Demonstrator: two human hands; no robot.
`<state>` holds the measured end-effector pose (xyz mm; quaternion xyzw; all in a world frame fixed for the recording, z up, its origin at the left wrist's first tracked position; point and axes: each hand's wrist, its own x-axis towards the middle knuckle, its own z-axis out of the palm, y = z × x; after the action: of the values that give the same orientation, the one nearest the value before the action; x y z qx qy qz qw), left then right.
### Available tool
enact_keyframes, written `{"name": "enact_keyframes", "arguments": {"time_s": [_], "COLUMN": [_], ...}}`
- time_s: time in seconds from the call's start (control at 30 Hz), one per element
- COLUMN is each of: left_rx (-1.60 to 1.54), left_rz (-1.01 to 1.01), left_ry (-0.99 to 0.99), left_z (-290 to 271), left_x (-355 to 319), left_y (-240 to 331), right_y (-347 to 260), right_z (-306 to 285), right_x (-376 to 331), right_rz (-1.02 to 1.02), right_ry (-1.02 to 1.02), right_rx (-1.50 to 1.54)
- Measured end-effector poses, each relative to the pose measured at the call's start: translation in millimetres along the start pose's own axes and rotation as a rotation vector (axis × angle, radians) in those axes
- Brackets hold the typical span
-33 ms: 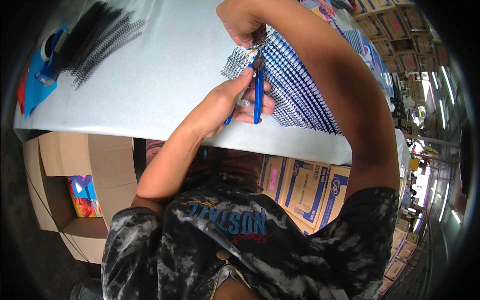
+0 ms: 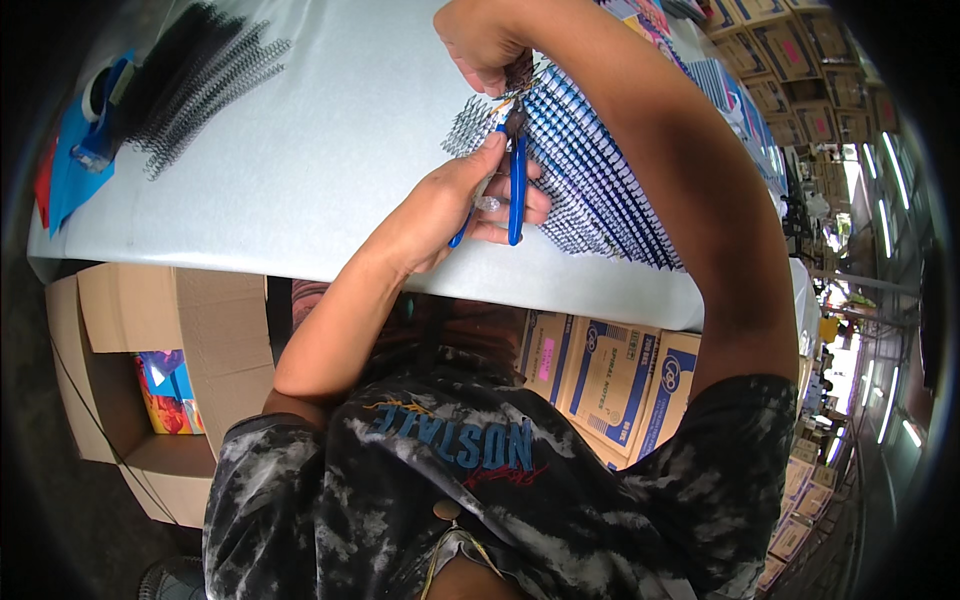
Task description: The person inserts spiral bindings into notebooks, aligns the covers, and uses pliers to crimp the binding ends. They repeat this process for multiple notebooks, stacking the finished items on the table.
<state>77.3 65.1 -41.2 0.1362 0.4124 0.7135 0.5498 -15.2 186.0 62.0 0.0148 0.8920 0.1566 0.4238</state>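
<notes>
Centrally, the left hand point(image 2: 450, 205) grasps blue-handled cutters point(image 2: 517, 190), thumb near the pivot, fingers behind the spread handles. The cutter head lies at the upper left edge of the rows of spiral bindings point(image 2: 590, 165), which rest on the pale table point(image 2: 330, 190). Just above, the right hand point(image 2: 485, 45) has bent fingers; whether they grip anything cannot be told. Loose dark coils point(image 2: 205, 85) lie well apart, far left.

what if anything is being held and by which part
The left hand holds dark-headed pliers by their long blue handles. Whether the right hand holds anything cannot be told.
</notes>
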Motion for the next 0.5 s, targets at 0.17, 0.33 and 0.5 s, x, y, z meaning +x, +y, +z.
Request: {"name": "enact_keyframes", "arguments": {"time_s": [0.17, 0.33, 0.5], "left_rx": [0.031, 0.081, 0.067], "left_rz": [-0.043, -0.027, -0.036], "left_ry": [-0.1, -0.128, -0.09], "left_z": [-13, 0, 1], "left_x": [-3, -5, -13], "left_y": [-2, 3, 1], "right_y": [0, -3, 0], "right_z": [-2, -14, 9], "right_x": [-2, -42, -62], "right_rz": [0.028, 0.049, -0.1], "right_ry": [-0.075, -0.172, 0.176], "right_rx": [0.074, 0.135, 0.07]}}
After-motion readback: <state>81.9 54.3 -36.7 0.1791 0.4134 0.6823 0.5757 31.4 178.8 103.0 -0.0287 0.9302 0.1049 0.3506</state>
